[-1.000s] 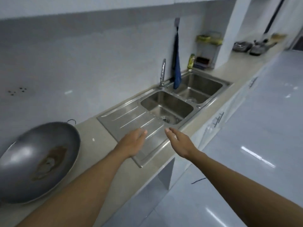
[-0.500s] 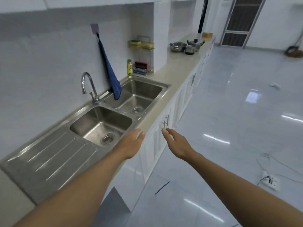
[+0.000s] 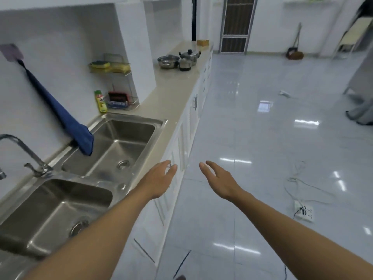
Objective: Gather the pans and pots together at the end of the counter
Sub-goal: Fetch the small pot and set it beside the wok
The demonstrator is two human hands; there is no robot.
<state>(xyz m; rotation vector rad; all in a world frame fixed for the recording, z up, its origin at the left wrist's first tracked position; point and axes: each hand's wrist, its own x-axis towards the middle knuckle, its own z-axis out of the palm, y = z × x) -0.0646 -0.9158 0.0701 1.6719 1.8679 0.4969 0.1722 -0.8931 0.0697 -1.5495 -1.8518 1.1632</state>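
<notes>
Far down the beige counter [image 3: 171, 93] stand a steel bowl-shaped pot [image 3: 167, 62], a small lidded pot [image 3: 185, 64] with a dark base and a lidded steel pot [image 3: 190, 54], close together. My left hand [image 3: 159, 179] and my right hand [image 3: 219, 177] are stretched out in front of me with relaxed fingers, palms facing each other, holding nothing. Both hover beside the counter's front edge near the sink, well short of the pots.
A double steel sink [image 3: 113, 146] with a tap [image 3: 24, 152] fills the near counter. A blue towel [image 3: 60, 114] hangs into the far basin. A wire rack [image 3: 115, 83] with sponges and a green bottle [image 3: 101, 101] stand behind. Cables and a power strip [image 3: 303, 213] lie on the floor.
The view has swung right along the counter: the large wok has left the frame, the sink has slid to the lower left, and the far pots have come nearer. Both hands stay open.
</notes>
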